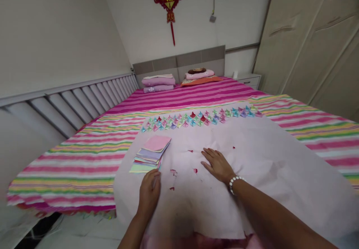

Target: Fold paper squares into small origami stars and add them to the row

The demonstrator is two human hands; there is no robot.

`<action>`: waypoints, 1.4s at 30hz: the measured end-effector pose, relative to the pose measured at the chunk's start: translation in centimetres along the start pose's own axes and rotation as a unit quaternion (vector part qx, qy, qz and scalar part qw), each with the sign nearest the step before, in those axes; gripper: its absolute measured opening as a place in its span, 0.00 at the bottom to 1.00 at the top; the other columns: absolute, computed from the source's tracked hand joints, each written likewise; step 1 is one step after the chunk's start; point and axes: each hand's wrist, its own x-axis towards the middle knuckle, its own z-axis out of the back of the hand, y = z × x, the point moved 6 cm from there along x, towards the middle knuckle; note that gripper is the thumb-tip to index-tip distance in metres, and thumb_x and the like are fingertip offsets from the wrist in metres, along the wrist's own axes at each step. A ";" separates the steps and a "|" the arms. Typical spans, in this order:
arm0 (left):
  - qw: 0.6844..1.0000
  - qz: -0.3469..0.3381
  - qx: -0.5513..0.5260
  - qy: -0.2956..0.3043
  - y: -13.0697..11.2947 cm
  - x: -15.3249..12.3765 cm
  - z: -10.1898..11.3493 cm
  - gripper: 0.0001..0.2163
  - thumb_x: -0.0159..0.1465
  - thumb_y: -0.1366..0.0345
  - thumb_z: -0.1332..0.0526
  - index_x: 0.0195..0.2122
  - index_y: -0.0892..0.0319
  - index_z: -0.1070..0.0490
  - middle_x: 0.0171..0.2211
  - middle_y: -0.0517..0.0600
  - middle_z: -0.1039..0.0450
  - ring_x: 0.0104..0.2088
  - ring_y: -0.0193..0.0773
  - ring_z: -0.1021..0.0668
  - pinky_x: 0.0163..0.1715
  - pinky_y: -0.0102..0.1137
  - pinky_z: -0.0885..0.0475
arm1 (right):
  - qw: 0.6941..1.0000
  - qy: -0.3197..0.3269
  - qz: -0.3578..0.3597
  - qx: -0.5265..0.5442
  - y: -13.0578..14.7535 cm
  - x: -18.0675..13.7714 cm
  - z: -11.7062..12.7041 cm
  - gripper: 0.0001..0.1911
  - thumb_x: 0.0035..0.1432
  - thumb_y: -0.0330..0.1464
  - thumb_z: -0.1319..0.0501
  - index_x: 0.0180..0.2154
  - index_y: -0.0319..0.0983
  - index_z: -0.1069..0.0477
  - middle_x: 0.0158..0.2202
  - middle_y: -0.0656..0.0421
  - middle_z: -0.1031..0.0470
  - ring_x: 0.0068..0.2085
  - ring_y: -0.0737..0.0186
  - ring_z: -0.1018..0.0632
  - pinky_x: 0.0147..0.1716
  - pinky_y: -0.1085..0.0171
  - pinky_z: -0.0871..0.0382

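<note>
My left hand (149,193) rests on a large pale pink paper sheet (252,174) spread over the bed, its fingers curled at the near corner of a fanned stack of coloured paper squares (151,152). Whether it pinches a sheet I cannot make out. My right hand (217,164), with a white bead bracelet on the wrist, lies flat and open on the sheet, fingers pointing left. A long row of several small folded paper pieces (196,119) in many colours lies along the sheet's far edge.
The bed has a striped pink, green and yellow cover (84,159). Folded bedding (158,83) and pillows (199,76) lie at the headboard. A slatted panel (84,99) runs along the left, wardrobe doors (314,43) stand on the right. Small red scraps (173,172) dot the sheet.
</note>
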 end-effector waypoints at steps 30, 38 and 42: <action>0.997 -0.005 0.050 0.060 4.2 7.8 -1.2 0.10 0.57 0.59 0.37 0.37 0.57 0.25 0.42 0.55 0.24 0.45 0.46 0.25 0.48 0.44 0.30 | 1.000 -0.009 0.003 -0.005 -0.4 0.0 -0.4 0.26 0.65 0.43 0.52 0.57 0.35 0.34 0.60 0.48 0.34 0.60 0.48 0.34 0.56 0.50 0.43; 0.997 0.004 0.028 0.072 3.6 8.4 -1.3 0.08 0.60 0.61 0.42 0.33 0.56 0.24 0.37 0.54 0.24 0.41 0.43 0.24 0.45 0.40 0.30 | 1.000 -0.018 0.000 0.012 -0.3 0.0 -0.1 0.25 0.64 0.43 0.52 0.57 0.38 0.34 0.60 0.49 0.34 0.60 0.48 0.35 0.56 0.49 0.43; 0.998 0.026 0.024 0.054 3.6 8.7 -0.5 0.10 0.61 0.61 0.45 0.33 0.57 0.26 0.34 0.53 0.25 0.37 0.42 0.24 0.40 0.38 0.29 | 1.000 -0.010 0.003 0.003 -0.2 0.0 -0.1 0.26 0.65 0.43 0.52 0.57 0.36 0.34 0.60 0.48 0.34 0.60 0.48 0.35 0.56 0.50 0.44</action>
